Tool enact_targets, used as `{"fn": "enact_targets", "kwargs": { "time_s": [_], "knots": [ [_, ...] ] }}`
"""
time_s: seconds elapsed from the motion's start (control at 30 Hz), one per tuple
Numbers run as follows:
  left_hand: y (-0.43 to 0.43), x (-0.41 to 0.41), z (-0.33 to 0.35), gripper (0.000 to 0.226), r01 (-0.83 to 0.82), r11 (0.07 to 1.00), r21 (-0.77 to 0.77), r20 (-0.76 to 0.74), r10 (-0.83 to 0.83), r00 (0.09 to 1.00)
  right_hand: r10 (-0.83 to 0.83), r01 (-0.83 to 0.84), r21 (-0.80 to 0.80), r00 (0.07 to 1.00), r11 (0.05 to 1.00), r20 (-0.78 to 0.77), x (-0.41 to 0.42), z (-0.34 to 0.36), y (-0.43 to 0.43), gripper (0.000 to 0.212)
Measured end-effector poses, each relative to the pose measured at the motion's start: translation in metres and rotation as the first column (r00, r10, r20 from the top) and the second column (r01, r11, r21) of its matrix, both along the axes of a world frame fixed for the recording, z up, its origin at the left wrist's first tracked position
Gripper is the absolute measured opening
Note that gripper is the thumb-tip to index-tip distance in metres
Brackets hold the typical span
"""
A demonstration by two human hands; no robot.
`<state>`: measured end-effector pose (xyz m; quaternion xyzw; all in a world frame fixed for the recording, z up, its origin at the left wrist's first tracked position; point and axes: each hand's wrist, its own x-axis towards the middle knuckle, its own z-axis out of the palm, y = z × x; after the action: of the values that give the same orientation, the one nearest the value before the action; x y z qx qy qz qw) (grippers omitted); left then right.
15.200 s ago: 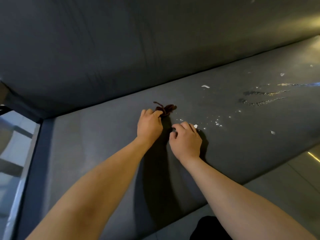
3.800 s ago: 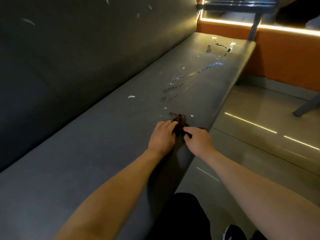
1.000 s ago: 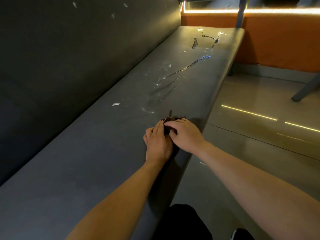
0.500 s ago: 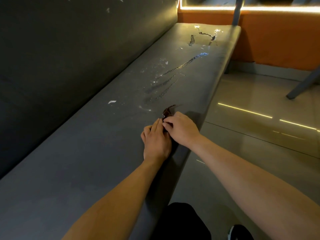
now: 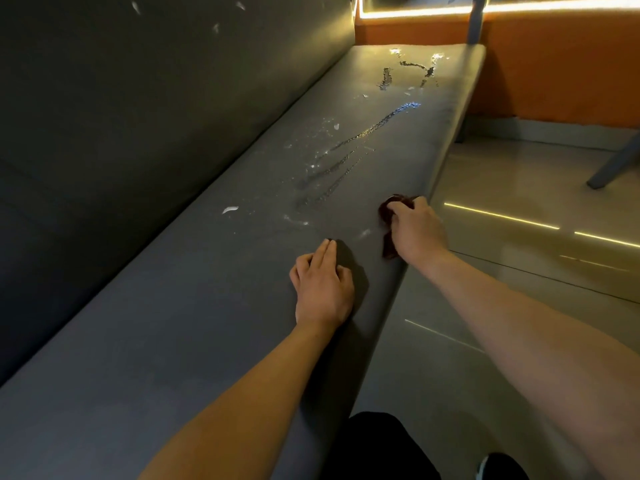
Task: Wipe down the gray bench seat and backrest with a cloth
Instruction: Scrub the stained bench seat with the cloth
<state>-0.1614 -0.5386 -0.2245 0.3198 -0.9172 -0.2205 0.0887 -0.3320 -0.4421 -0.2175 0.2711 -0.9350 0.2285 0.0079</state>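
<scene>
We held the dark red cloth (image 5: 385, 210) bunched in our right hand (image 5: 415, 233), fingers curled round it, right at the front edge of the bench seat (image 5: 173, 323). Our left hand (image 5: 322, 285) lay flat on the seat near it, fingers straight and close together, holding nothing. The near stretch of the seat, from our left hand back toward us, looked dull and free of marks, so we judged that part done. Ahead of the cloth the work was plainly left: wet streaks (image 5: 346, 157) ran along the middle of the seat, a white scrap (image 5: 229, 209) lay nearer the back edge, and more smears (image 5: 408, 69) shone at the far end. The backrest (image 5: 138, 116) carried pale flecks (image 5: 135, 8) near its top, and we judged it not yet wiped. Less than half of the job seemed finished
</scene>
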Motion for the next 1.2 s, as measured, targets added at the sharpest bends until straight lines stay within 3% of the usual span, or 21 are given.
{"fn": "enact_targets", "kwargs": {
  "time_s": [0.1, 0.23, 0.3, 0.37, 0.53, 0.6, 0.8, 0.87, 1.03, 1.1, 1.2],
  "knots": [
    [-0.001, -0.003, -0.002, 0.057, -0.011, 1.000, -0.004, 0.013, 0.011, 1.000, 0.019, -0.015, -0.077, 0.999, 0.997, 0.047, 0.017, -0.004, -0.012, 0.032],
    [0.000, -0.003, -0.005, 0.054, -0.006, 1.000, 0.008, -0.015, 0.006, 1.000, 0.320, -0.316, -0.069, 0.946, 0.946, 0.054, 0.045, -0.002, -0.025, 0.028],
    [-0.001, -0.003, -0.006, 0.053, -0.003, 1.000, 0.008, -0.031, 0.004, 1.000, 0.387, -0.388, -0.004, 0.921, 0.922, 0.041, 0.046, 0.001, -0.022, 0.029],
    [-0.003, -0.002, -0.006, 0.054, 0.010, 1.000, -0.009, -0.018, -0.010, 1.000, 0.362, -0.362, 0.053, 0.932, 0.930, 0.010, 0.036, 0.003, -0.017, 0.031],
    [-0.001, -0.002, -0.003, 0.055, 0.009, 1.000, -0.022, 0.017, -0.008, 1.000, 0.013, -0.012, 0.047, 1.000, 0.999, -0.018, -0.011, -0.002, 0.001, 0.031],
    [0.000, -0.004, -0.004, 0.056, -0.008, 0.999, -0.034, 0.027, 0.009, 1.000, -0.040, 0.040, 0.041, 0.999, 0.998, 0.004, -0.001, -0.003, -0.003, 0.031],
    [0.000, -0.003, -0.007, 0.054, 0.003, 1.000, -0.017, 0.010, -0.003, 1.000, 0.319, -0.319, 0.010, 0.948, 0.948, -0.011, 0.066, -0.001, -0.026, 0.028],
    [-0.001, -0.002, -0.007, 0.054, 0.009, 1.000, -0.025, 0.012, -0.009, 1.000, 0.298, -0.296, 0.042, 0.953, 0.954, -0.049, 0.054, 0.002, -0.019, 0.028],
    [-0.001, -0.003, -0.005, 0.055, -0.004, 1.000, -0.021, 0.029, 0.005, 1.000, -0.056, 0.058, 0.058, 0.997, 0.997, -0.044, 0.000, -0.004, 0.006, 0.031],
    [-0.001, -0.003, -0.005, 0.056, -0.011, 1.000, -0.003, 0.025, 0.011, 1.000, -0.027, 0.029, 0.056, 0.999, 0.998, -0.043, 0.012, -0.004, -0.002, 0.031],
    [0.000, -0.003, -0.006, 0.055, -0.006, 1.000, 0.014, 0.006, 0.006, 1.000, 0.237, -0.237, -0.019, 0.972, 0.971, -0.014, 0.048, -0.001, -0.018, 0.029]
  ]
}}
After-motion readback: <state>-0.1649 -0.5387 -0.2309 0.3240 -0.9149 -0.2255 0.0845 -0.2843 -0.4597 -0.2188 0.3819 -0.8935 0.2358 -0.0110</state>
